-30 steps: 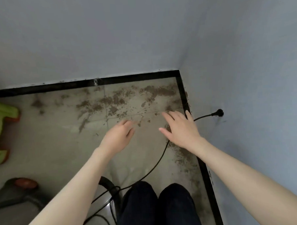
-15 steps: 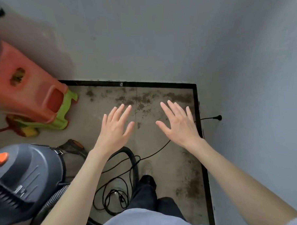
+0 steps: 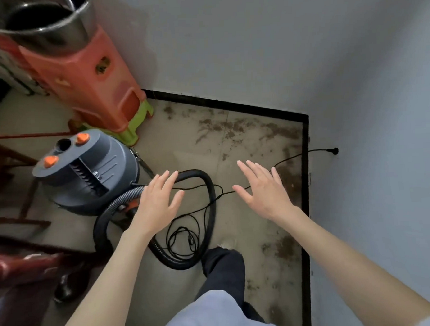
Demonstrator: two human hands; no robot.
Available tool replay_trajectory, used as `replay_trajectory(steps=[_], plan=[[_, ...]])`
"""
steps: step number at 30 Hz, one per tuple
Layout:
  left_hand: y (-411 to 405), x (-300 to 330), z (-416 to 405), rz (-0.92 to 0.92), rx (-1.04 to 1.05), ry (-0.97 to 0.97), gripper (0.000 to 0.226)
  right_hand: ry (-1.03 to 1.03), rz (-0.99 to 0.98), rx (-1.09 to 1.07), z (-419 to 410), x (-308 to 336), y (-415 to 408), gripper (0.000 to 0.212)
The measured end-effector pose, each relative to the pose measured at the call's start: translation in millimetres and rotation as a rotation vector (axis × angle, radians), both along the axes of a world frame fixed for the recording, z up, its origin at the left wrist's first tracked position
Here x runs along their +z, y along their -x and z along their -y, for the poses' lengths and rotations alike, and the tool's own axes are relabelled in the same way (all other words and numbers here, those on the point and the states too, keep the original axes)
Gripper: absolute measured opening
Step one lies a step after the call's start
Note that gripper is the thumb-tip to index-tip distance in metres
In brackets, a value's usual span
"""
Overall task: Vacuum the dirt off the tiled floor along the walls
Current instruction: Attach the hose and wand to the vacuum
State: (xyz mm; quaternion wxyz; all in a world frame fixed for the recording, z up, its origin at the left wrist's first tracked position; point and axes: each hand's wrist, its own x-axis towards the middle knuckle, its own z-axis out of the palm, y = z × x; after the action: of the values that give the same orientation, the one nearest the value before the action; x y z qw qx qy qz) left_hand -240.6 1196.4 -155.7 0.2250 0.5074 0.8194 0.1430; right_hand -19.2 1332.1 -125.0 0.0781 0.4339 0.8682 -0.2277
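Writing: a small pale label sits on the ribbed top of the vacuum cleaner (image 3: 86, 173), too small to read; the orange stool (image 3: 87, 77) carries a moulded emblem on its side, and its characters cannot be made out.
Left hand (image 3: 159, 202): held out palm down above the hose, fingers (image 3: 171, 178) straight and spread wide, holding nothing; whether it touches the hose cannot be told.
Right hand (image 3: 264, 192): held out palm down over the floor, fingers straight and fanned wide, holding nothing.
Vacuum cleaner: grey drum body with two orange knobs and a round opening on top, standing on the floor left of the hands, just in front of the stools.
Hose (image 3: 208, 212): black, looped in a wide ring on the floor between the drum and the person's leg (image 3: 223, 266).
Power cord (image 3: 295, 157): thin and black, coiled loosely inside the hose ring, then running under the right hand to a plug (image 3: 334, 151) in the right wall.
Dirt (image 3: 232, 127): brown crumbs scattered along the far wall and down the right wall, beside the black skirting (image 3: 306, 183).
Tiled floor (image 3: 183, 149): beige, with a visible grout line running towards the far wall.
Around: the orange stool is stacked on a green stool (image 3: 133, 127) in the far left, with a metal pot (image 3: 35, 20) on top; dark wooden furniture (image 3: 15, 245) crowds the left edge.
In the way: the hose ring and cord lie across the floor between the person and the dirty corner.
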Motion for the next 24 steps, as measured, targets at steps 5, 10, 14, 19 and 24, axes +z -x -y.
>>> replay_trajectory(steps=[5, 10, 14, 19, 24], plan=[[20.8, -8.3, 64.1, 0.034, 0.095, 0.062, 0.056, 0.012, -0.032, 0.082, 40.2, -2.8, 29.6, 0.063], [40.4, -21.4, 107.0, 0.070, 0.153, 0.099, 0.055, 0.047, -0.010, 0.166, 66.6, -16.8, 58.9, 0.061], [75.0, -46.5, 134.9, 0.106, 0.247, 0.136, 0.054, 0.078, -0.008, 0.214, 78.3, -42.6, 105.1, 0.058], [141.5, -107.7, 148.6, 0.146, 0.363, 0.221, 0.051, 0.140, 0.017, 0.221, 92.8, -108.5, 181.1, 0.056], [198.3, -171.6, 144.3, 0.163, 0.432, 0.308, 0.056, 0.260, 0.067, 0.171, 112.0, -177.5, 239.4, 0.055]])
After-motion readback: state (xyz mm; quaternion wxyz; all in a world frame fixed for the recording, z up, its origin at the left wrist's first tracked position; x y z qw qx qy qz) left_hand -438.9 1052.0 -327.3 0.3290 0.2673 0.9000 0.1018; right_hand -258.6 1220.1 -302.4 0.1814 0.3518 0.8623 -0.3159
